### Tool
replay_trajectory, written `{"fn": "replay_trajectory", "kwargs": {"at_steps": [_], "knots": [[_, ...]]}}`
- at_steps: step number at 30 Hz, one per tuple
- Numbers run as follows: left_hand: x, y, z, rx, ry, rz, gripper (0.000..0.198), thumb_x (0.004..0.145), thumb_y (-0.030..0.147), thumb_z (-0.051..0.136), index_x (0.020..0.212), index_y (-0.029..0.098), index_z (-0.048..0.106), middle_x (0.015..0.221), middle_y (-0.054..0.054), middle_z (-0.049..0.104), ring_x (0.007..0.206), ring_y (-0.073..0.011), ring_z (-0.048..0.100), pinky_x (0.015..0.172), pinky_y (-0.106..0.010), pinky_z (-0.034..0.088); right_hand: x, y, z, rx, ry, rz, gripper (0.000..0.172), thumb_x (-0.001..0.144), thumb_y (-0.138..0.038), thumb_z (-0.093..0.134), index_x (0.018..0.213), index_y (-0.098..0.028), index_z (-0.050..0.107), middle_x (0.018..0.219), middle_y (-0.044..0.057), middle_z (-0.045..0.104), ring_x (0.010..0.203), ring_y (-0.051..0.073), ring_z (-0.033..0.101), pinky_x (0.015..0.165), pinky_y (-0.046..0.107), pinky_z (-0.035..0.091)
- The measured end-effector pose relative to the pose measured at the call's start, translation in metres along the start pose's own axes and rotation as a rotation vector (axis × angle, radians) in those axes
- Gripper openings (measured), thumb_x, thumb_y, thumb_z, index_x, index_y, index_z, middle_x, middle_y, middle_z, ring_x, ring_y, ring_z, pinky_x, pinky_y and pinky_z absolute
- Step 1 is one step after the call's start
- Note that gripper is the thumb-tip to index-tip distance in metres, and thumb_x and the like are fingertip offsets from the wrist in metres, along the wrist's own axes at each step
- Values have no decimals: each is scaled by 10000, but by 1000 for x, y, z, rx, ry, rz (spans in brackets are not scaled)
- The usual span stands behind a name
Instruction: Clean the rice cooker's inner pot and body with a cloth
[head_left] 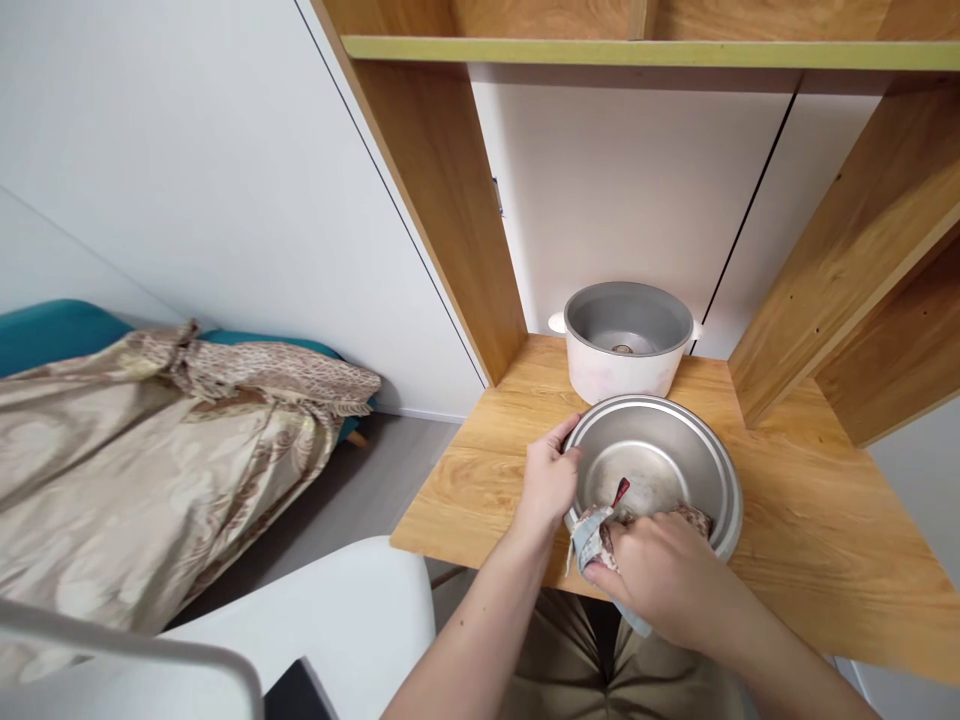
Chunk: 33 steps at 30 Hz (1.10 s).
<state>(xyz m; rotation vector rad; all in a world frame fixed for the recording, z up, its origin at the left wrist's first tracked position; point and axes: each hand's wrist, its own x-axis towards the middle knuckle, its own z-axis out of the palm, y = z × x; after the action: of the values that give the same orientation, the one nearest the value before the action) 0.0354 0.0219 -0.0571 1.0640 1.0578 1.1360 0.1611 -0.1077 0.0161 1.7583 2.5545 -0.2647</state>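
Observation:
A round silver metal inner pot [637, 450] is near the front edge of the wooden desk. My left hand [551, 475] grips its left rim, thumb over the edge and fingers outside. In my right hand [660, 570] is a bunched patterned cloth [592, 540], pressed at the near rim and inside of the pot; a small red and black tab [621, 490] sticks up from it. Behind the pot stands a white rice cooker body [622, 375] with a grey inside and no lid on it.
The wooden desk [825, 540] has upright panels and a shelf [645, 52] above. A white chair [360, 600] with a dark flat object [300, 692] on it stands at lower left. Beyond is a teal sofa [64, 325] under a patterned cover [150, 450].

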Motion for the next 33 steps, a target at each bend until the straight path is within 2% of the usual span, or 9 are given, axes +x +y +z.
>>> {"fn": "replay_trajectory", "kwargs": {"at_steps": [6, 10, 16, 18, 24, 29, 33], "knots": [[2, -1, 0, 19, 7, 29, 507, 653, 177, 671, 1150, 167, 774, 1259, -83, 758, 1227, -286, 679, 1162, -436, 447, 12, -10, 7, 37, 27, 39, 341, 1056, -426, 484, 925, -193, 696, 769, 87, 770, 693, 248, 746, 595, 310, 447], [5, -3, -3, 15, -28, 21, 529, 647, 161, 675, 1168, 158, 767, 1256, -89, 758, 1221, -285, 682, 1169, -447, 441, 8, -8, 6, 17, 26, 77, 333, 1042, -437, 503, 941, -192, 704, 747, 86, 768, 671, 254, 742, 577, 309, 432], [6, -6, -4, -31, -41, 15, 522, 643, 135, 687, 1157, 164, 771, 1249, -83, 762, 1218, -279, 684, 1168, -445, 446, -6, 4, -1, -33, -15, -40, 283, 1038, -346, 531, 886, -205, 723, 787, 66, 774, 675, 221, 728, 561, 297, 372], [5, -6, -3, -26, -24, 12, 530, 651, 134, 684, 1174, 164, 765, 1247, -84, 763, 1214, -276, 686, 1166, -446, 449, -6, 4, -2, -21, -2, -29, 290, 1037, -354, 532, 872, -208, 722, 767, 62, 771, 658, 216, 721, 559, 296, 366], [7, -3, 1, -39, -36, -53, 511, 658, 130, 668, 1159, 171, 760, 1182, -88, 783, 1133, -271, 721, 1112, -463, 500, 7, -7, 1, 3, 13, 37, 305, 1026, -371, 519, 868, -197, 713, 731, 81, 768, 677, 241, 739, 579, 299, 407], [6, -7, -2, -49, 22, -38, 498, 646, 150, 688, 1141, 154, 737, 1224, -103, 764, 1164, -268, 705, 1126, -448, 486, 7, -6, 7, 14, 53, 23, 316, 1027, -401, 519, 874, -200, 709, 728, 80, 766, 654, 237, 734, 593, 295, 437], [-5, -7, -6, 19, 20, 9, 621, 660, 152, 678, 1281, 162, 679, 1298, -99, 732, 1198, -267, 686, 1121, -424, 485, 4, -3, 9, 14, 56, 19, 364, 1032, -442, 510, 841, -213, 719, 732, 76, 765, 642, 234, 727, 609, 298, 446]]}}
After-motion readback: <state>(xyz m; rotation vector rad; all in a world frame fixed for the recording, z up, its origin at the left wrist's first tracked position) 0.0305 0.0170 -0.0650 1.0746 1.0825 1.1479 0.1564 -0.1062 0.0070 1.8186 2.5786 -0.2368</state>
